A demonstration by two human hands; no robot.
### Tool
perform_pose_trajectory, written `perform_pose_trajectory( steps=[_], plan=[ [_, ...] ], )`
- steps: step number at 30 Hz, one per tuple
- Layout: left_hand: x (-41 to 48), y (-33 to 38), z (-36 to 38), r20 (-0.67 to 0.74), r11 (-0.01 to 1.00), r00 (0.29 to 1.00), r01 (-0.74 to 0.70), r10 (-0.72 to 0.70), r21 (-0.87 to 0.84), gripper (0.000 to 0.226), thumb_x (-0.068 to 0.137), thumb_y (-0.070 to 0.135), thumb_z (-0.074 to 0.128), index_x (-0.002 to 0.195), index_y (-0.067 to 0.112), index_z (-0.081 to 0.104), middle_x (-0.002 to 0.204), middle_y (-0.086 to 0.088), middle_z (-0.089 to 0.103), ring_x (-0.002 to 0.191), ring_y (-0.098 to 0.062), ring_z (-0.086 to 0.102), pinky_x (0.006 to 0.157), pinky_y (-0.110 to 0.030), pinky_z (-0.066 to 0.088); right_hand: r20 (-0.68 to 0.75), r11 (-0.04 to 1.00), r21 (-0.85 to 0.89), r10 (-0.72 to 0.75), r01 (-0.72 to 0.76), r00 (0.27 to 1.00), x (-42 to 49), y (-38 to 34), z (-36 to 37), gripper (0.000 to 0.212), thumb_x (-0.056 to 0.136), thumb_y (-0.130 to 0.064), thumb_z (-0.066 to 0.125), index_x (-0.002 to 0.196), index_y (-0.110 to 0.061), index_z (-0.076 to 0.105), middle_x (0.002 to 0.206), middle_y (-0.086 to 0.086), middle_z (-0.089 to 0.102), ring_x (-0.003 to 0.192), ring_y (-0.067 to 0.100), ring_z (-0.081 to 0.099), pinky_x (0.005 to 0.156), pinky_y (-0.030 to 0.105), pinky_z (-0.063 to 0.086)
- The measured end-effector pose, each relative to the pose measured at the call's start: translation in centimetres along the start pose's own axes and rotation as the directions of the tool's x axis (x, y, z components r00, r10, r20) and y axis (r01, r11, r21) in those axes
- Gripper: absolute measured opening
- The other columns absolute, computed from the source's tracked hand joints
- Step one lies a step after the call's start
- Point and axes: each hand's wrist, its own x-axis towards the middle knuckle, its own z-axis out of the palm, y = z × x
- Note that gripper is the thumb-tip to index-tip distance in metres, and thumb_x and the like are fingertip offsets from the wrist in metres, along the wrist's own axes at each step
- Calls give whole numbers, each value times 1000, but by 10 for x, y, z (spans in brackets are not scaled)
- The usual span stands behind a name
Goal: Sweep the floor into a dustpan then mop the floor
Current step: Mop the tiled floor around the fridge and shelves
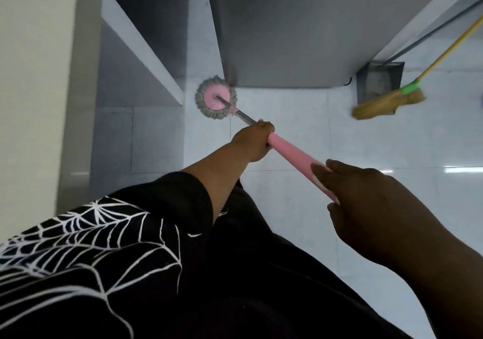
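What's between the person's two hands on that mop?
A bare stretch of the pink handle, shown in the head view. The left hand grips it nearer the mop head; the right hand holds its upper end.

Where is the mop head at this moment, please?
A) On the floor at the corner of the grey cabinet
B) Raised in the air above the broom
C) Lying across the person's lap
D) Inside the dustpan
A: the mop head lies flat on the white floor at the near corner of the grey cabinet, well left of the dustpan and broom, while the left hand and right hand grip the mop handle.
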Motion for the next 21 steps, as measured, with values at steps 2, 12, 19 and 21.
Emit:
perform_pose_trajectory(
  steps=[2, 12, 19, 21],
  plan=[
    [-23, 23, 29, 20, 999, 1000, 25, -24, -29, 23, 91, 22, 57, 112, 12, 54, 118, -8, 55, 100, -28, 59, 72, -34, 44, 19, 998, 6, -63, 63, 998, -34, 8, 19, 49, 83, -20, 54, 131, -24, 44, 113, -2, 58, 83, 17, 63, 68, 27, 51],
    [-119, 38, 97, 10, 980, 984, 177, -177, -93, 20, 92, 16, 56, 111, 11, 53, 116, -8, 54, 95, -25, 59, 77, -35, 48, 81, 969, -12, -246, 248, 966, -102, 6, 73, 49, 84, -20, 55, 131, -23, 46, 120, 0, 59, 91, 20, 61, 77, 30, 52],
    [-151, -24, 90, -24, 908, 920, 380, -390, -176, 23, 92, 13, 55, 115, 10, 51, 117, -8, 55, 97, -28, 61, 74, -32, 49, 87, 917, -67, -387, 393, 918, -58, -35, 78, 48, 85, -17, 54, 132, -22, 44, 109, -2, 56, 79, 18, 50, 62, 24, 37],
    [-152, -45, 83, -47, 891, 904, 409, -426, -199, 25, 93, 13, 53, 118, 10, 50, 121, -9, 55, 97, -30, 62, 78, -37, 53, 86, 901, -111, -411, 419, 907, -39, -51, 76, 47, 85, -18, 54, 131, -21, 43, 103, -2, 54, 73, 16, 42, 53, 22, 25]
  ],
)
